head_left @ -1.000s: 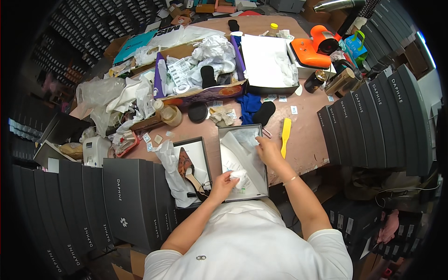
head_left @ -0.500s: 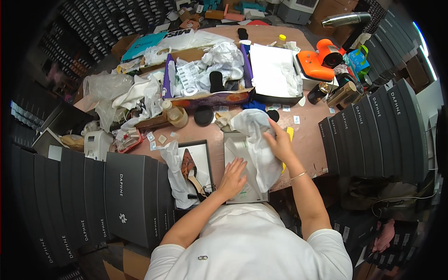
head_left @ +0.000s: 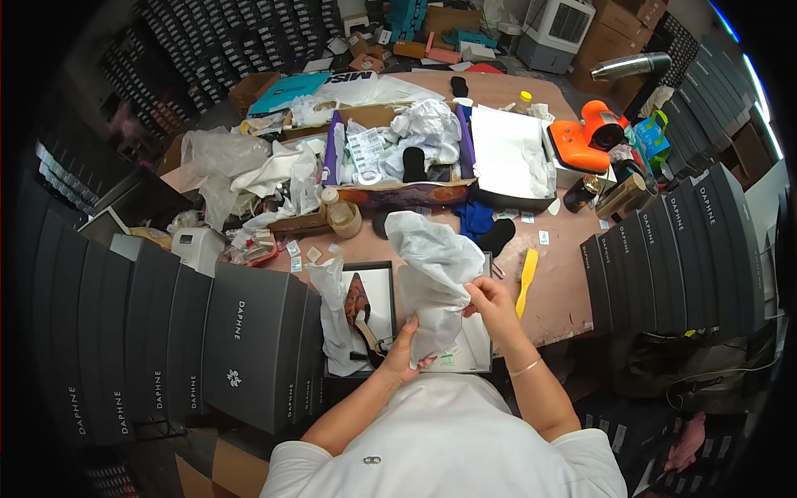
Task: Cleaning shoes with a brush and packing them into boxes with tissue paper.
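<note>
Both my hands hold a white cloth-like bag (head_left: 436,266), filled out at its far end, up over the near edge of the table. My left hand (head_left: 403,353) is closed around its lower left part. My right hand (head_left: 492,305) pinches its right edge between thumb and fingers. What the bag contains is hidden. Below it lies a pale box part (head_left: 475,344), mostly covered. To the left, an open dark shoe box (head_left: 383,278) contains a heeled sandal (head_left: 365,328) with a patterned insole and white tissue paper (head_left: 332,311).
Stacks of dark shoe boxes (head_left: 249,340) flank me, with more boxes (head_left: 664,241) at the right. Further back are a purple carton (head_left: 407,197) full of crumpled paper, a glue jar (head_left: 342,214), a yellow strip-like tool (head_left: 526,282), a black pad (head_left: 498,236) and an orange device (head_left: 579,148).
My left hand has come up from the box and grasped the white bag. My right hand has shifted down along it, and the bag now stands more upright, further left.
</note>
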